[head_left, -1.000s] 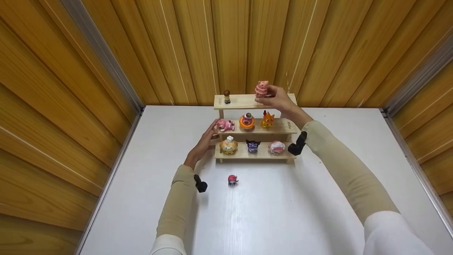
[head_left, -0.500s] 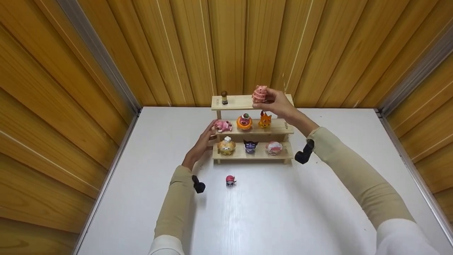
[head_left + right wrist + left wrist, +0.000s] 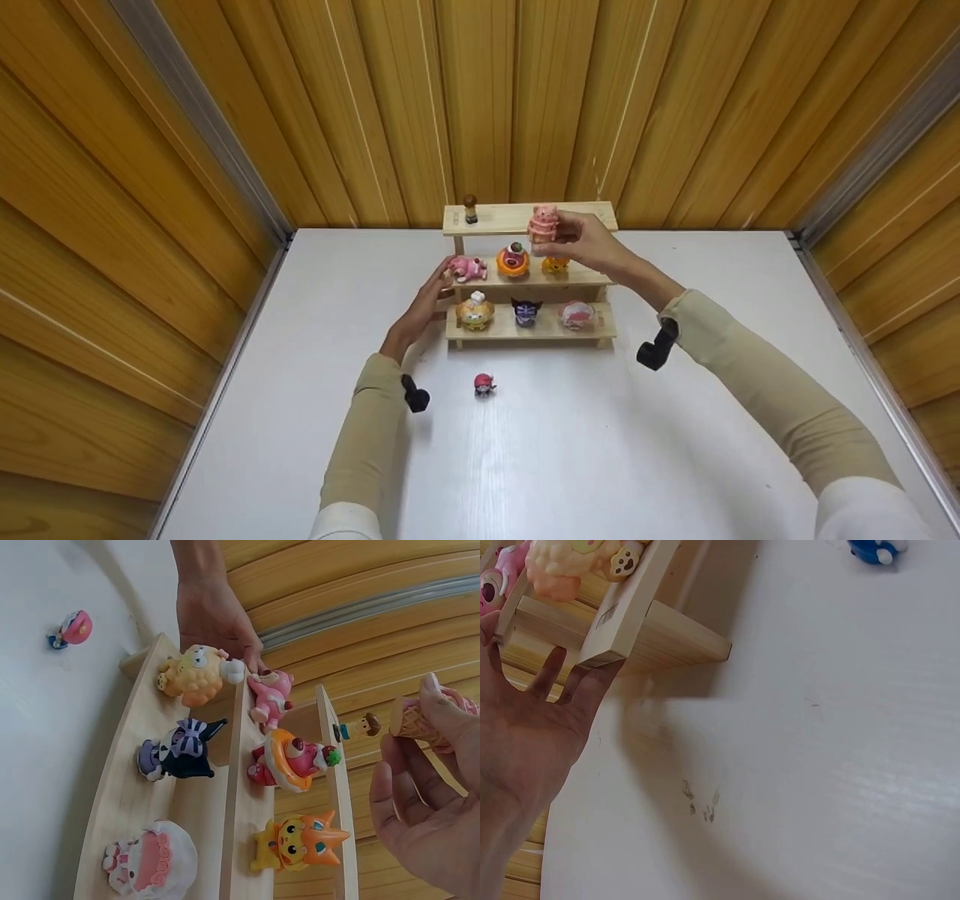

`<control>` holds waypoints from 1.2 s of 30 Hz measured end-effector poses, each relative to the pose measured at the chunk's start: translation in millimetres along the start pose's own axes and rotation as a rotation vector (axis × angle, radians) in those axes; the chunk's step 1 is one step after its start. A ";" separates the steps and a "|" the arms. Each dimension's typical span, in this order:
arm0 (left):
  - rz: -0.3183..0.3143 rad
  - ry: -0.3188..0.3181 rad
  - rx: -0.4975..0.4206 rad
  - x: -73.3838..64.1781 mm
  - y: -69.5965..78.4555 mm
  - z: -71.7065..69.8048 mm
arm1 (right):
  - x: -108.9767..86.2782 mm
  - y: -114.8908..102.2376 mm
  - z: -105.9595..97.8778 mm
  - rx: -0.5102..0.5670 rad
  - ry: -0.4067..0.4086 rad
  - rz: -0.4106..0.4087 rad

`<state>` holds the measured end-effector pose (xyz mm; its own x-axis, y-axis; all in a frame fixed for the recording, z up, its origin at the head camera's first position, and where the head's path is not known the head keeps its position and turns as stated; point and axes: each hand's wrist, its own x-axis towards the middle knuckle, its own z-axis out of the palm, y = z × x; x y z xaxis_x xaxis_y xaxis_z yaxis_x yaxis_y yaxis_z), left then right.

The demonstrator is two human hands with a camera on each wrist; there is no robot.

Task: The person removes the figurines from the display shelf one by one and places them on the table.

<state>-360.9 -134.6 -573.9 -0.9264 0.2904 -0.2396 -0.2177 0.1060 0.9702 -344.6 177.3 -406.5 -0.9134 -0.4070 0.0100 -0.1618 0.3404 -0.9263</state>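
My right hand (image 3: 596, 244) pinches a pink bear-like figurine (image 3: 543, 223) with a waffle-cone base (image 3: 416, 724) between thumb and fingers. In the head view it hangs before the top tier of a three-tier wooden display shelf (image 3: 495, 217), partly covering an orange-and-yellow figurine (image 3: 296, 840) on the middle tier. With fingers extended, my left hand (image 3: 420, 311) touches the shelf's left end; some fingertips are hidden behind the lower tier in the left wrist view. Close by these fingers lies a pink bear figurine (image 3: 469, 268).
A brown-haired figurine (image 3: 470, 210) stands at the top tier's left. A bear in an orange ring (image 3: 513, 262) sits mid-shelf. The lower tier bears a chef-hatted figurine (image 3: 475, 312), a dark-eared one (image 3: 526, 312) and a white-hooded one (image 3: 577, 315). A red-capped figurine (image 3: 484, 385) stands in front.
My right hand has lowered the pink figurine from above the top tier to in front of it. The left hand keeps its place at the shelf; the head view has shifted slightly.
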 end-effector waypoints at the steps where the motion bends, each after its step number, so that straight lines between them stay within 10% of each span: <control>1: 0.000 0.000 0.003 -0.3 -0.3 0.0 | -2.7 0.5 0.5 -0.012 -0.004 0.001; 36: -0.002 -0.009 -0.002 -3.4 2.6 2.6 | -76.1 31.8 22.8 -0.107 -0.197 0.031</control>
<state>-357.5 -132.8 -570.6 -0.9231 0.2991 -0.2415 -0.2198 0.1048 0.9699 -271.7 199.7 -445.3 -0.8293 -0.5496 -0.1011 -0.1833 0.4385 -0.8798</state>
